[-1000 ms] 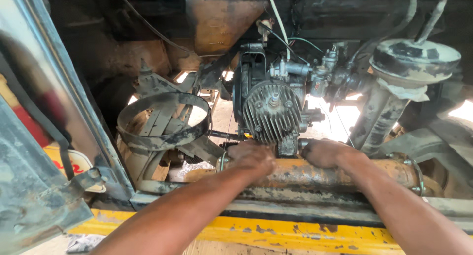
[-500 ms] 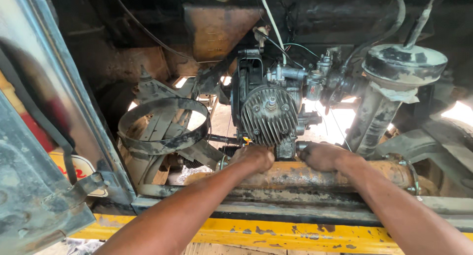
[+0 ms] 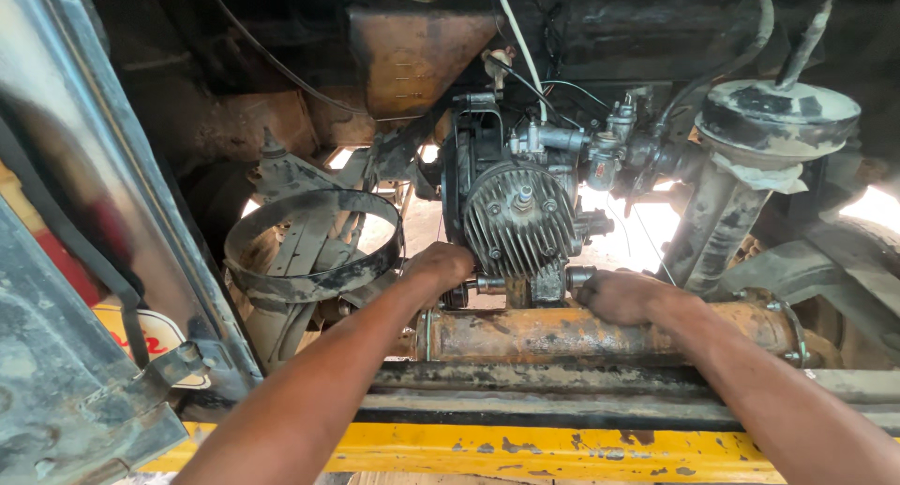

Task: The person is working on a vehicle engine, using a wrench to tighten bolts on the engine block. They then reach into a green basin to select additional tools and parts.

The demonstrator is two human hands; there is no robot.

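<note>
Here, just below the middle of the frame, the left hand (image 3: 441, 265) reaches in under the finned engine cylinder (image 3: 518, 221); its fingers (image 3: 457, 261) curl closed around a small metal fitting (image 3: 487, 284) at the cylinder's base, though the knuckles hide exactly how they grip it. The right hand (image 3: 619, 296) lies right of centre on the rusty orange tube (image 3: 600, 332), its fingers bent against a stub beneath the cylinder; whether they clamp it or merely press on it cannot be told. Compared with half a second ago, both hands sit in nearly the same spots under the cylinder, and the view has scarcely shifted. To the left of centre a round metal band (image 3: 314, 246) hangs open on its bracket, and at upper right stands a round, grimy canister (image 3: 778, 119) on a post. A white cable (image 3: 514, 35) drops from the top edge toward the carburettor. A chipped yellow rail (image 3: 525, 452) crosses the bottom, and both forearms pass over it.
</note>
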